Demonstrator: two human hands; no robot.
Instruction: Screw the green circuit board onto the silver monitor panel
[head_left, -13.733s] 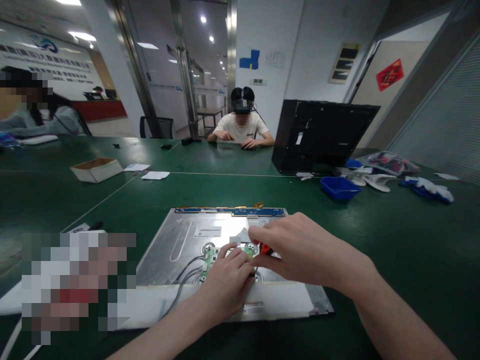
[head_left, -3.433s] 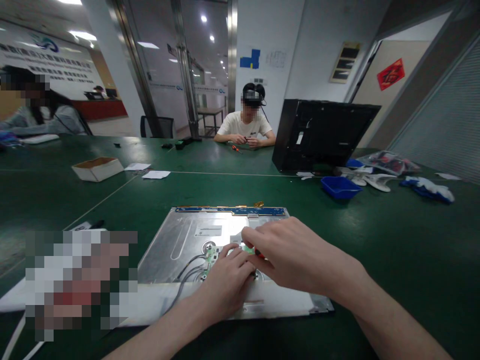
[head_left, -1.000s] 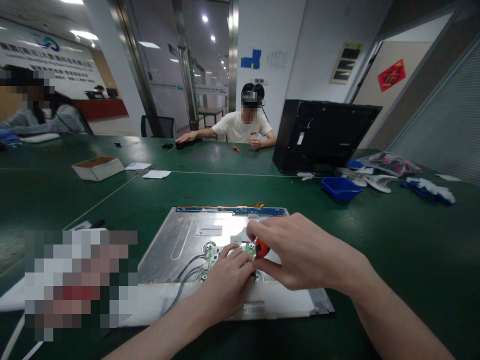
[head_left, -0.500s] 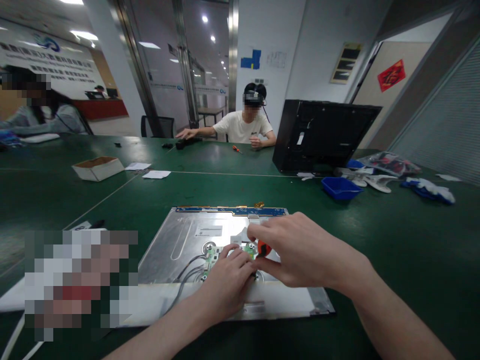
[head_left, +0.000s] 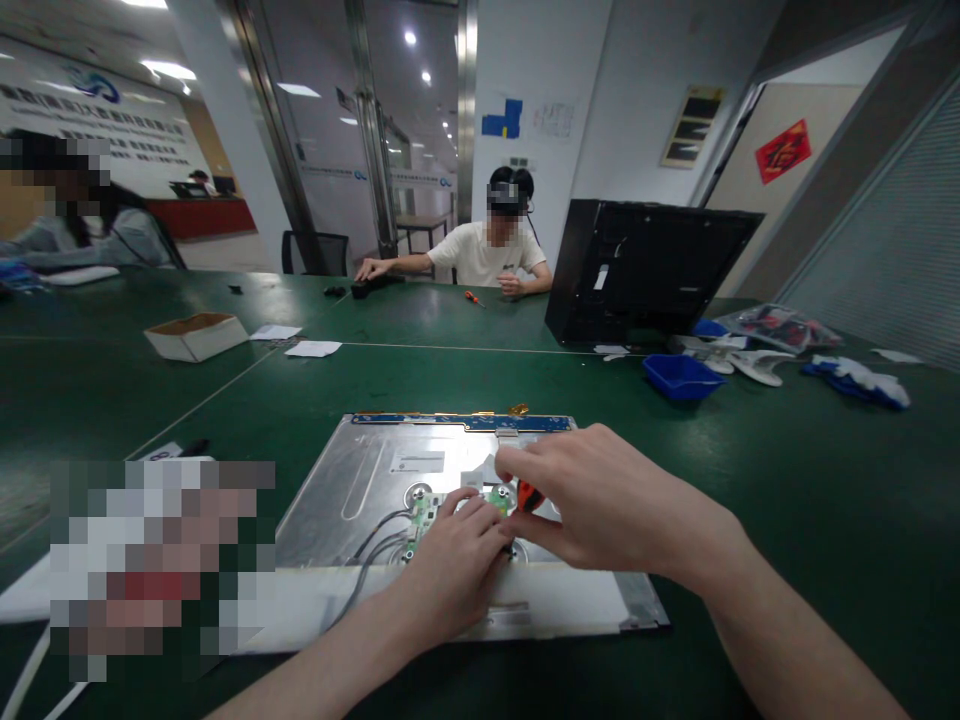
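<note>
My right hand [head_left: 592,500] grips a screwdriver [head_left: 529,496] by its orange and black handle, held over a green circuit board [head_left: 426,512]. Its tip is hidden by my fingers. My left hand [head_left: 469,550] rests over the same board, fingers curled close together, their tips touching or nearly touching my right fingers. The left thumb and whatever lies under it are out of sight. Beneath both hands lies a flat silver metal panel [head_left: 322,510], with a blue circuit strip [head_left: 420,421] along its far edge. Grey cables [head_left: 365,570] run from the green board toward me.
A black monitor [head_left: 660,270] stands at the back right, near a blue tray [head_left: 682,377] and blue-white gloves [head_left: 859,382]. A white box [head_left: 196,338] sits at left. Across the green table [head_left: 450,375], a co-worker [head_left: 491,250] sits near another screwdriver [head_left: 473,298]. Another person [head_left: 127,235] is at far left.
The screwdriver handle shows a slightly turned face in my right hand. My left hand stays in place. The co-worker's outstretched hand has shifted slightly.
</note>
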